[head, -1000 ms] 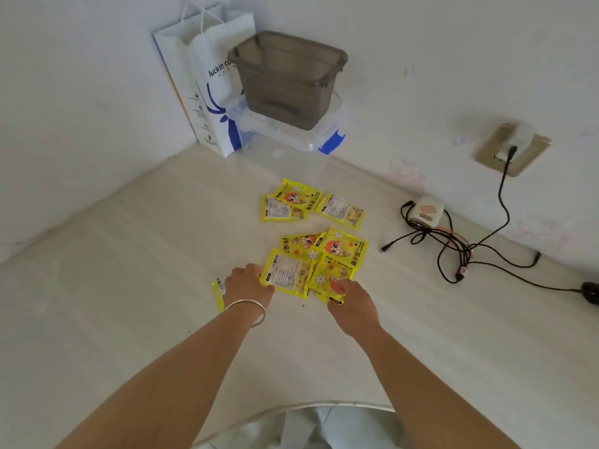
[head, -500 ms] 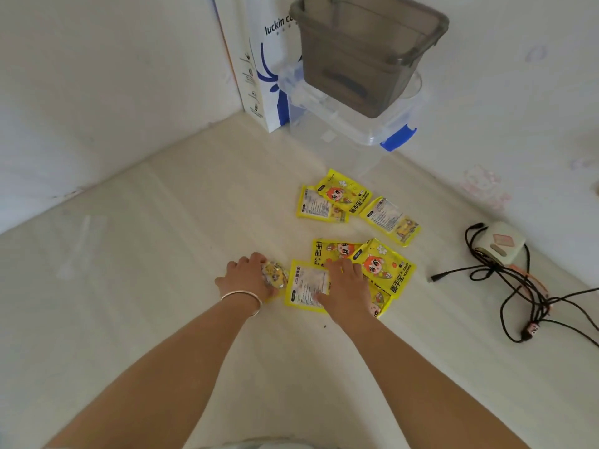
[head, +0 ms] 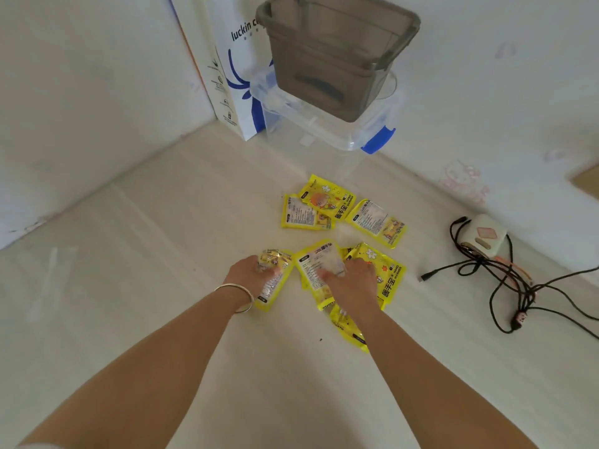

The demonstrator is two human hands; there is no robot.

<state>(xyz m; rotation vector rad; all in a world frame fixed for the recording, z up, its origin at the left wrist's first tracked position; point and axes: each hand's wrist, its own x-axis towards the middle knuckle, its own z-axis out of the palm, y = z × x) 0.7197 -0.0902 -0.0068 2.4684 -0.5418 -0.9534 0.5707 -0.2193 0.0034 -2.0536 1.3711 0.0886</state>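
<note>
Several yellow hand-warmer packets lie on the pale floor (head: 146, 286). My left hand (head: 248, 275), with a silver bangle on the wrist, grips a crumpled yellow packet (head: 274, 270) that hangs down beside the wrist. My right hand (head: 355, 285) sits just to the right, its fingers curled on a packet with a white label (head: 316, 262). A flower-printed packet (head: 389, 273) lies under that hand's right side, and another packet (head: 351, 333) pokes out below the wrist. Three more packets (head: 327, 199) lie farther back, apart from both hands.
A grey plastic bin (head: 340, 50) stands on a clear lidded box (head: 324, 131) with a blue latch in the corner, beside a white paper bag (head: 233, 76). A white charger (head: 483, 238) and tangled black cables (head: 518, 286) lie on the right. Walls close in left and behind.
My left hand has picked up a yellow packet from the floor. My right hand has shifted from the pile's near edge onto the white-label packet. The view has moved closer.
</note>
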